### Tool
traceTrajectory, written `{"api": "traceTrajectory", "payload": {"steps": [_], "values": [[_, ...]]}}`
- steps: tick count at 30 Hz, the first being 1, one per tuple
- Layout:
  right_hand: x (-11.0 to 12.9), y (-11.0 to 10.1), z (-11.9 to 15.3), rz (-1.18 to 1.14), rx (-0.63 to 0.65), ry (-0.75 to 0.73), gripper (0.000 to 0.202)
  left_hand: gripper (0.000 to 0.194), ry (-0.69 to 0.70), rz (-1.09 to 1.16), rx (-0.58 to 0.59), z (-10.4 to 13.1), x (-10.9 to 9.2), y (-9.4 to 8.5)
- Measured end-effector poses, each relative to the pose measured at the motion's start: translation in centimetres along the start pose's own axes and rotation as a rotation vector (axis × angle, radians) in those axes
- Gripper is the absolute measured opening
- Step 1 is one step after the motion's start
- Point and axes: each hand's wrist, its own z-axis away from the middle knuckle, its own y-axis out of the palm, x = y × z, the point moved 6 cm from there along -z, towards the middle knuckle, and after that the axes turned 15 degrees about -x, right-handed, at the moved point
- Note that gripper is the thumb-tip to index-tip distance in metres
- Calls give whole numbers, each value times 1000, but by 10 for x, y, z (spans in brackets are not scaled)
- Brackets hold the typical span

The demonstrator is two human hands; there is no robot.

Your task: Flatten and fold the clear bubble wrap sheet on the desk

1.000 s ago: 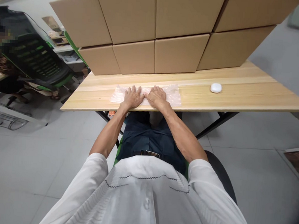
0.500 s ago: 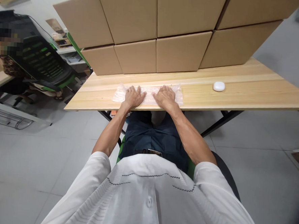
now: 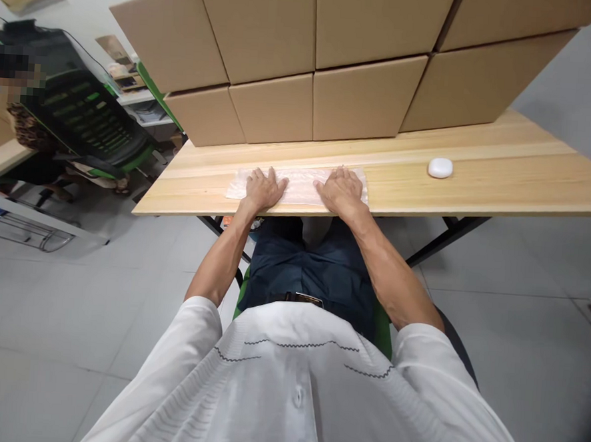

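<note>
A thin, pinkish, see-through plastic sheet or bag [image 3: 301,185] lies flattened along the front of the wooden table [image 3: 187,188]. On its left part rests my left hand [image 3: 265,189], palm down with the fingers spread. My right hand [image 3: 341,189] presses on the right part in the same way, fingers apart. Neither hand grips anything. Between the two hands the plastic looks fairly smooth. Whether it is a single sheet or a folded bag I cannot tell.
Stacked cardboard boxes [image 3: 272,109] stand along the back of the table. To the right of my hands lies a small white rounded case [image 3: 440,168]. At the left, a person sits near a black and green chair [image 3: 96,119].
My right hand has slid to the right over the plastic, widening the gap between my hands. The plastic between them looks flatter. My left hand stays at about the same spot.
</note>
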Motion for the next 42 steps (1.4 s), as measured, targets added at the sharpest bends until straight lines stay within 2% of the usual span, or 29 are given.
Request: {"api": "traceTrajectory", "payload": {"steps": [17, 21, 26, 30, 34, 38, 42], "values": [[-41, 5, -1, -49, -123, 19, 97, 93, -40, 67, -39, -1, 24, 3], [-41, -1, 11, -79, -150, 13, 89, 91, -51, 100, -41, 0, 27, 4], [-53, -21, 19, -181, -303, 4, 85, 90, -2, 122, -80, 1, 30, 5], [-76, -46, 8, -195, -363, 24, 90, 86, 177, 182, -72, -5, 16, -2], [-102, -67, 8, -140, -347, 91, 77, 83, 378, 270, 6, -17, -13, -4], [-116, -64, 24, -102, -284, 102, 59, 79, 462, 340, 61, -24, -37, 2], [-116, -57, 38, -63, -249, 72, 52, 77, 421, 335, 101, -19, -41, 9]]}}
